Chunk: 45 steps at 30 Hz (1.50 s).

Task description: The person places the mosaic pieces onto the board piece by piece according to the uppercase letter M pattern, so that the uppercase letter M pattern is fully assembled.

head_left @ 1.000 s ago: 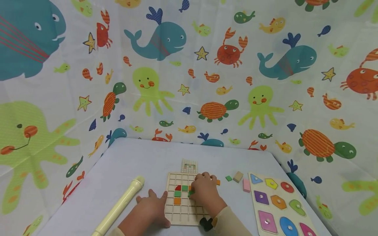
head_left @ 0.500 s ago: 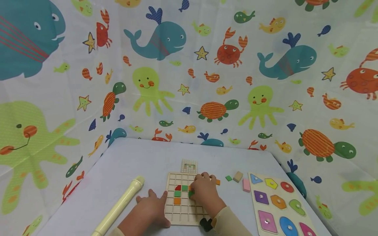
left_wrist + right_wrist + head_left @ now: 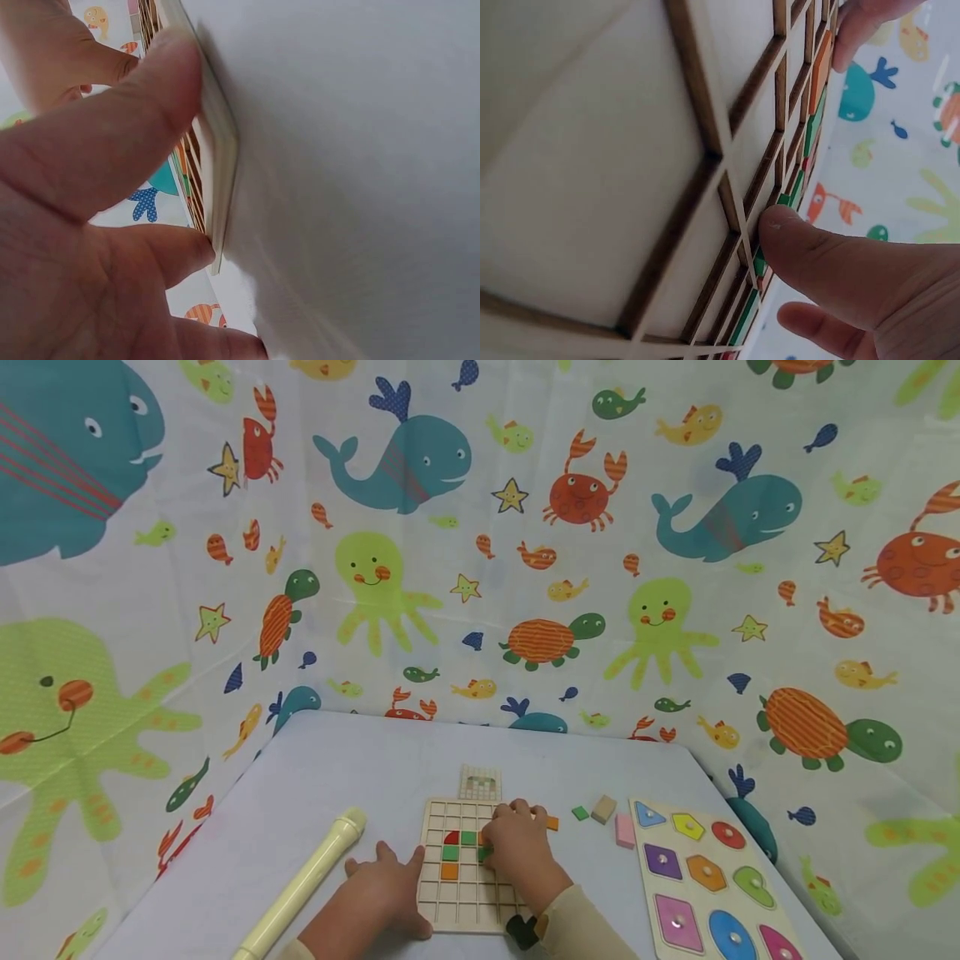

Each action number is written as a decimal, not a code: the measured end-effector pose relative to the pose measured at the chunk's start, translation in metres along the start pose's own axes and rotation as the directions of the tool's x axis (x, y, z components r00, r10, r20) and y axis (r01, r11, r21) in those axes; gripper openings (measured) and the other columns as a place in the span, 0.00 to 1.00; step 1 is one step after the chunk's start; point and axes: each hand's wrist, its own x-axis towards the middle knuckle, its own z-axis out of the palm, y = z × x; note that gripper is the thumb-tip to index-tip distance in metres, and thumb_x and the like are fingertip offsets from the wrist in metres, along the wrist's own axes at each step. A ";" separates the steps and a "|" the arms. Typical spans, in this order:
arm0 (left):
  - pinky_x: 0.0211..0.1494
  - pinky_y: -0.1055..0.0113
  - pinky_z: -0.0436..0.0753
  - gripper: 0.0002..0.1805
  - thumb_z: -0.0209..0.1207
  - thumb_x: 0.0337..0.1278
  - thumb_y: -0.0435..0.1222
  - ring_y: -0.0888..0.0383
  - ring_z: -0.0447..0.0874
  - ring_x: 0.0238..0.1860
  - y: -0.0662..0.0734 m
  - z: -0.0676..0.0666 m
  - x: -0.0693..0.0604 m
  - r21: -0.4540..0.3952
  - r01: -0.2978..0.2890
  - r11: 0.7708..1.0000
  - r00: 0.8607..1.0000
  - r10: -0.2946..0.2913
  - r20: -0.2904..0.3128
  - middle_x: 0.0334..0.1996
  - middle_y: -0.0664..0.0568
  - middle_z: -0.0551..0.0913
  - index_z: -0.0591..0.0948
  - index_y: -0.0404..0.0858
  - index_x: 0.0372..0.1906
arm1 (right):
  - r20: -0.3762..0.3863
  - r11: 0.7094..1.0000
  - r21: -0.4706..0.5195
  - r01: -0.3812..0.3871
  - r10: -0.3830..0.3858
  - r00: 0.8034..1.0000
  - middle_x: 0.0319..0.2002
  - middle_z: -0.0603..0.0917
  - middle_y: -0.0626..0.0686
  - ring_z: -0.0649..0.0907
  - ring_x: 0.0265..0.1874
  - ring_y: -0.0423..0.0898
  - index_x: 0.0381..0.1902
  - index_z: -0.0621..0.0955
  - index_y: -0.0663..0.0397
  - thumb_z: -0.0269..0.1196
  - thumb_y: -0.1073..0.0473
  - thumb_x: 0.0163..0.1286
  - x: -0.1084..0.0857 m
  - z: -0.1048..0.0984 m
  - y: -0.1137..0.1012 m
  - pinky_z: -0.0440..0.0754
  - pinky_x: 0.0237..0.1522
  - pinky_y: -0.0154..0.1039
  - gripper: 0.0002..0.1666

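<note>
A wooden grid board [image 3: 468, 914] lies flat on the table with coloured tiles in its cells. My left hand [image 3: 378, 893] is spread at the board's left side; in the left wrist view its thumb and a finger touch the board's edge [image 3: 221, 157]. My right hand [image 3: 525, 852] is over the board's right half, fingers bent, holding a green tile [image 3: 483, 854] at a cell. The right wrist view shows the thumb [image 3: 784, 229] against it; the other fingertips' contact is hidden. Left of it sit a red rounded tile [image 3: 452, 837], green tiles [image 3: 468, 837] and an orange tile [image 3: 450, 871].
A small pattern card [image 3: 480, 783] lies beyond the board. Rightward are an orange piece [image 3: 552, 823], a green tile [image 3: 581, 812], a wooden block [image 3: 604, 809], a pink block [image 3: 625, 831] and a shape puzzle [image 3: 678, 852]. A cream tube [image 3: 300, 889] lies left.
The right thumb and the green tile under it have shifted very slightly at the cell. The left hand and the board stay in place.
</note>
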 end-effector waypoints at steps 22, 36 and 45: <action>0.73 0.18 0.57 0.58 0.84 0.35 0.55 0.13 0.76 0.62 0.000 -0.006 -0.005 -0.015 -0.003 1.000 1.000 0.003 0.009 0.72 0.16 0.66 0.74 0.41 0.76 | -0.082 0.740 0.627 -0.244 0.374 0.924 0.64 0.85 0.62 0.80 0.67 0.67 0.70 0.82 0.42 0.74 0.49 0.69 -0.023 -0.004 0.101 0.76 0.63 0.71 0.32; 0.74 0.19 0.57 0.57 0.83 0.36 0.55 0.14 0.76 0.62 0.001 -0.006 -0.004 -0.010 0.002 1.000 1.000 -0.002 0.021 0.72 0.16 0.65 0.74 0.41 0.77 | 0.054 0.742 0.439 -0.506 0.540 0.840 0.68 0.82 0.65 0.79 0.63 0.70 0.67 0.84 0.37 0.74 0.42 0.67 -0.005 0.006 0.143 0.70 0.59 0.73 0.31; 0.73 0.19 0.58 0.58 0.84 0.35 0.55 0.13 0.76 0.61 0.002 -0.005 -0.004 -0.003 -0.007 1.000 1.000 0.007 0.009 0.72 0.15 0.65 0.74 0.41 0.76 | 0.098 0.750 0.338 -0.568 0.573 0.814 0.61 0.76 0.71 0.72 0.60 0.72 0.70 0.82 0.41 0.77 0.42 0.63 0.007 0.011 0.158 0.69 0.59 0.71 0.37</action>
